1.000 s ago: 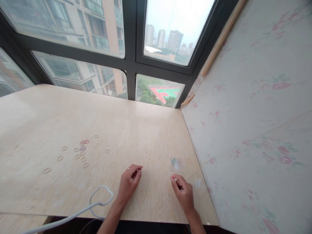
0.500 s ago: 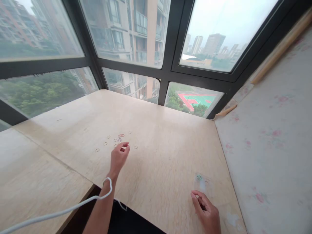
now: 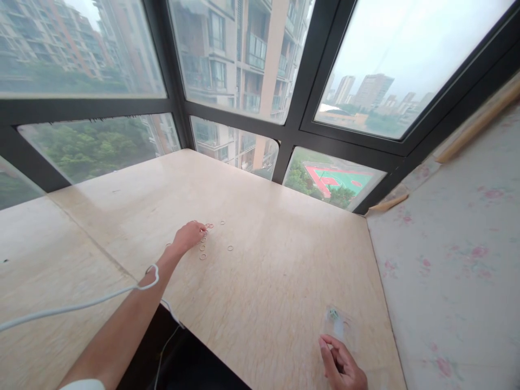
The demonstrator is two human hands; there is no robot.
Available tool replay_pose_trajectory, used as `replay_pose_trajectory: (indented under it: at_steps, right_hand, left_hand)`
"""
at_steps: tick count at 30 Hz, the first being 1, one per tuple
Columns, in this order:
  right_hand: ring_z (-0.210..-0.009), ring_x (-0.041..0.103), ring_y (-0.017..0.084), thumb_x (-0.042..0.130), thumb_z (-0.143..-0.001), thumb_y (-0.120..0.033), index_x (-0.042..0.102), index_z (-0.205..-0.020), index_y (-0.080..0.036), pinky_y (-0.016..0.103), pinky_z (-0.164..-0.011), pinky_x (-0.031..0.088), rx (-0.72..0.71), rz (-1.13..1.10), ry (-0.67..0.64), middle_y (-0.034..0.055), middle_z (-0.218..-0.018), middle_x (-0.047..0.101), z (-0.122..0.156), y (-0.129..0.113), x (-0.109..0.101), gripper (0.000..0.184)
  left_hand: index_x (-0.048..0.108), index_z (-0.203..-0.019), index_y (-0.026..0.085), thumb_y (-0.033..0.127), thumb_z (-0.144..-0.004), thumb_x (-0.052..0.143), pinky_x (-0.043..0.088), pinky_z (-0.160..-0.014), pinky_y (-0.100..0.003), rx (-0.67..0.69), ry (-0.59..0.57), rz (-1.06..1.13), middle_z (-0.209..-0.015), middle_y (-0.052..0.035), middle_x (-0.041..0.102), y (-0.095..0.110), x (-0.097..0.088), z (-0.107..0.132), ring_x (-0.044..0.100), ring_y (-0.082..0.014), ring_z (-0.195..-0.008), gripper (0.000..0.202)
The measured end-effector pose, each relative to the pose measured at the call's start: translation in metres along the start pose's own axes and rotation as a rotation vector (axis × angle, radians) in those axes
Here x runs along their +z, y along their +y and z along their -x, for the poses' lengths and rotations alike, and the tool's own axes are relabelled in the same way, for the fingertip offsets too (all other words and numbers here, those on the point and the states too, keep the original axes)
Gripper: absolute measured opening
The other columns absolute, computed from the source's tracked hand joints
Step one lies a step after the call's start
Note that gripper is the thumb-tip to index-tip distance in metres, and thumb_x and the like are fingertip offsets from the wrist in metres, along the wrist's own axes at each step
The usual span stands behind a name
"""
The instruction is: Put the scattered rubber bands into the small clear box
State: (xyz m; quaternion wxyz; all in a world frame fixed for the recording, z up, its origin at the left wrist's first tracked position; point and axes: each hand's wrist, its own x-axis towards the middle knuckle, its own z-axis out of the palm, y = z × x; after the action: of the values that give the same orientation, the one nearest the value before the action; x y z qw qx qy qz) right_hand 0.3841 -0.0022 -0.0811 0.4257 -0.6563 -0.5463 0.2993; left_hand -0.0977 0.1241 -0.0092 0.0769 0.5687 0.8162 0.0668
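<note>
Several small thin rings, some red and some pale, lie loosely grouped on the table; a pale ring (image 3: 230,248) sits apart to the right, and a red ring (image 3: 210,226) is just beyond my fingertips. My left hand (image 3: 190,236) reaches into the group from the left, its fingers drawn together at the rings and hiding some of them. Whatever is in that pinch is too small to make out. Near the front right, my right hand (image 3: 344,364) is closed, thumb against forefinger, beside a clear plastic bag (image 3: 338,326) with something green inside. Its fingertips' contents cannot be made out.
A white cable (image 3: 81,305) loops around my left forearm and trails left. The pale wooden table (image 3: 260,271) meets dark-framed windows (image 3: 284,138) at the back and a flowered wall (image 3: 442,281) on the right. A seam crosses its left side.
My left hand has moved left and farther in over the rings, with its forearm now more slanted. My right hand stays closed by the bag. The view has shifted slightly.
</note>
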Motion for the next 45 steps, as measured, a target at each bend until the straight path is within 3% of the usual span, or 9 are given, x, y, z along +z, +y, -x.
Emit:
replay_pose_trajectory:
  at_steps: [12,16,20,25,31,34,38,41,45]
  right_hand:
    - [-0.04,0.046,0.011,0.064,-0.069,-0.06,0.07,-0.08,-0.019,0.02,-0.045,0.043,0.071,-0.035,-0.009,-0.005,-0.045,0.045,0.0,-0.008,-0.002,0.042]
    - [-0.041,0.047,0.012,0.065,-0.07,-0.057,0.069,-0.08,-0.019,0.02,-0.045,0.043,0.086,-0.056,-0.016,-0.0046,-0.047,0.046,0.001,-0.011,-0.002,0.039]
    - [-0.041,0.047,0.012,0.066,-0.069,-0.055,0.069,-0.079,-0.019,0.02,-0.044,0.043,0.081,-0.085,-0.006,-0.0047,-0.047,0.045,0.001,-0.011,-0.002,0.038]
    - [-0.04,0.047,0.012,0.063,-0.074,-0.052,0.069,-0.08,-0.018,0.02,-0.042,0.041,0.009,-0.047,-0.045,-0.0047,-0.046,0.044,-0.003,-0.008,-0.003,0.035]
    - [-0.04,0.045,0.011,0.056,-0.083,-0.046,0.069,-0.082,-0.016,0.02,-0.041,0.038,-0.075,-0.005,-0.083,-0.0051,-0.047,0.04,-0.005,-0.013,-0.003,0.033]
    - [-0.041,0.044,0.011,0.054,-0.086,-0.043,0.068,-0.083,-0.015,0.02,-0.041,0.036,-0.079,-0.027,-0.089,-0.0055,-0.047,0.04,-0.005,-0.016,-0.002,0.031]
    - [-0.04,0.044,0.01,0.053,-0.087,-0.04,0.067,-0.086,-0.015,0.02,-0.042,0.034,-0.066,-0.072,-0.088,-0.0061,-0.047,0.04,-0.005,-0.02,-0.002,0.028]
    - [-0.04,0.043,0.009,0.052,-0.088,-0.037,0.066,-0.086,-0.015,0.02,-0.043,0.033,-0.061,-0.087,-0.098,-0.0064,-0.047,0.041,-0.004,-0.021,-0.003,0.026]
    - [-0.042,0.039,0.009,0.051,-0.088,-0.033,0.066,-0.083,-0.016,0.02,-0.043,0.031,-0.081,-0.092,-0.101,-0.0068,-0.048,0.04,-0.003,-0.021,-0.003,0.022]
  left_hand:
    - [0.066,-0.076,0.019,0.027,-0.079,0.047,0.039,-0.061,-0.026,0.166,-0.048,-0.114,-0.091,-0.0087,0.067,-0.002,0.001,-0.009,0.061,-0.0221,-0.081,0.021]
    - [0.064,-0.07,0.018,0.027,-0.075,0.049,0.04,-0.063,-0.026,0.188,-0.005,0.05,-0.081,-0.0067,0.067,0.0,-0.001,-0.008,0.06,-0.02,-0.075,0.018]
    - [0.064,-0.071,0.017,0.037,-0.072,0.055,0.039,-0.057,-0.024,0.177,0.033,0.41,-0.065,-0.002,0.063,0.018,-0.01,0.001,0.055,-0.0151,-0.06,0.022]
    - [0.062,-0.071,0.014,0.042,-0.07,0.062,0.032,-0.048,-0.02,0.149,-0.077,0.857,-0.059,0.0016,0.056,0.077,-0.015,0.027,0.045,-0.0091,-0.051,0.027]
    - [0.06,-0.073,0.014,0.032,-0.071,0.063,0.034,-0.05,-0.019,0.38,-0.367,1.105,-0.064,0.0011,0.057,0.191,0.01,0.073,0.047,-0.0079,-0.055,0.018]
    - [0.061,-0.074,0.014,0.025,-0.072,0.06,0.034,-0.05,-0.02,0.564,-0.47,1.048,-0.063,0.0009,0.058,0.251,0.025,0.099,0.046,-0.0083,-0.055,0.011]
    - [0.064,-0.071,0.016,0.016,-0.072,0.059,0.04,-0.059,-0.022,0.861,-0.418,0.835,-0.073,-0.0015,0.064,0.312,0.044,0.124,0.051,-0.0104,-0.062,0.005]
    - [0.067,-0.073,0.017,0.013,-0.072,0.059,0.041,-0.063,-0.024,0.972,-0.374,0.663,-0.075,-0.0021,0.065,0.339,0.058,0.13,0.053,-0.012,-0.064,0.009]
    - [0.069,-0.075,0.017,0.013,-0.075,0.058,0.042,-0.065,-0.026,1.022,-0.362,0.544,-0.078,-0.0028,0.066,0.352,0.072,0.129,0.056,-0.0137,-0.067,0.012]
